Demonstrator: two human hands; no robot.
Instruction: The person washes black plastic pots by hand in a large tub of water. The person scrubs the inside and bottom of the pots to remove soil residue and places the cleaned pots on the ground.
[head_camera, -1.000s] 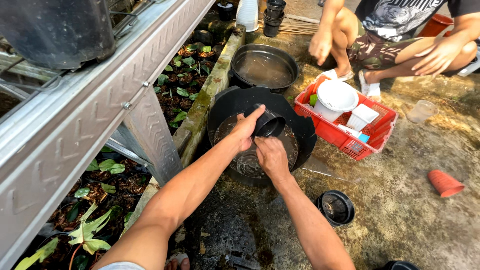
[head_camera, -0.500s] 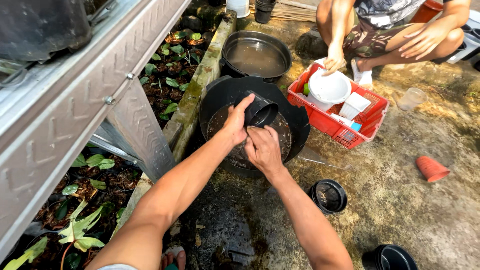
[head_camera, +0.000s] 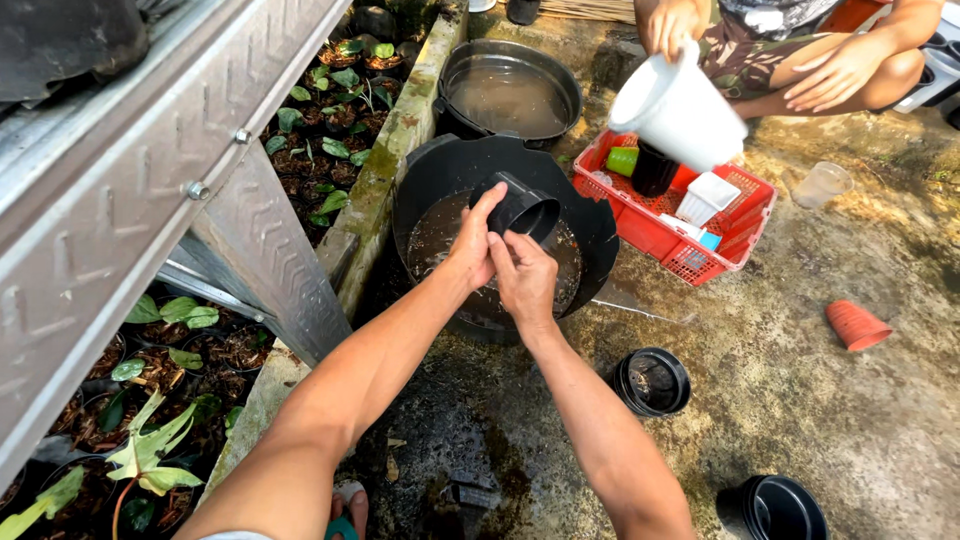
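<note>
Both my hands hold a small black plastic pot (head_camera: 524, 209) on its side over a large black tub (head_camera: 600, 235) of muddy water. My left hand (head_camera: 473, 240) grips the pot's base from the left. From below, my right hand (head_camera: 525, 280) closes on it, fingers on its wall. The pot's open mouth faces right and away from me.
Behind the tub stands a second black basin (head_camera: 510, 92) of water. A red crate (head_camera: 722, 232) at right holds small containers; another person tips a white jug (head_camera: 680, 110) over it. Black pots (head_camera: 652, 381) (head_camera: 777, 508), an orange pot (head_camera: 856, 325) and a clear cup (head_camera: 822, 184) lie on the wet concrete. Potted seedlings (head_camera: 320, 110) sit under a metal bench (head_camera: 150, 190) at left.
The other person has lifted the white jug from the crate and tilted it. My hands still hold the black pot over the tub, turned slightly.
</note>
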